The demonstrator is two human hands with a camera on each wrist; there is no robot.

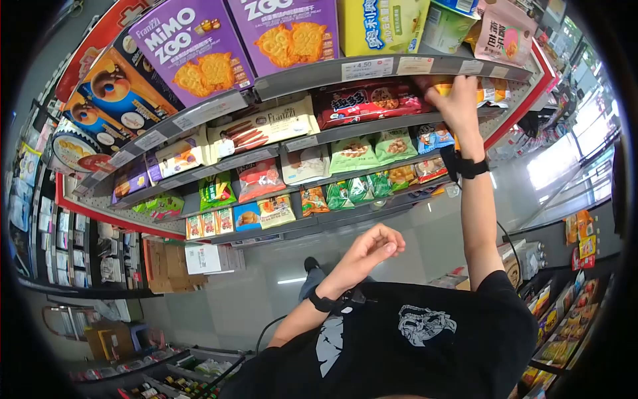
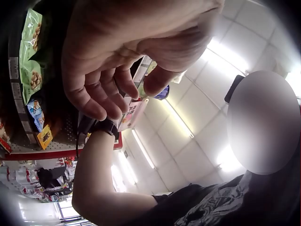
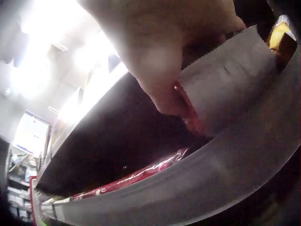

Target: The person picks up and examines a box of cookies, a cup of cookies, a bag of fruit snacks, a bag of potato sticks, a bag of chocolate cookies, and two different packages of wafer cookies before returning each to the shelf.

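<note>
My right hand (image 1: pixel 460 110) reaches into the second shelf from the top, at its right end. In the right wrist view its thumb and fingers pinch a snack packet (image 3: pixel 230 80), red along one side with a grey crimped end. Most of that packet is hidden by the hand and shelf in the head view. Just left of the hand lies a long red bag of cookies (image 1: pixel 372 103); orange-yellow packets (image 1: pixel 488 92) are on its right. My left hand (image 1: pixel 365 256) hangs in front of the body, fingers loosely curled around nothing.
Above the hand runs the top shelf edge (image 1: pixel 372 68) with price tags, carrying purple biscuit boxes (image 1: pixel 286 36) and a pink bag (image 1: pixel 503 33). Lower shelves hold several snack bags (image 1: pixel 259 178). A red side panel (image 1: pixel 515 110) closes the rack at right. White cartons (image 1: pixel 206 259) stand on the floor.
</note>
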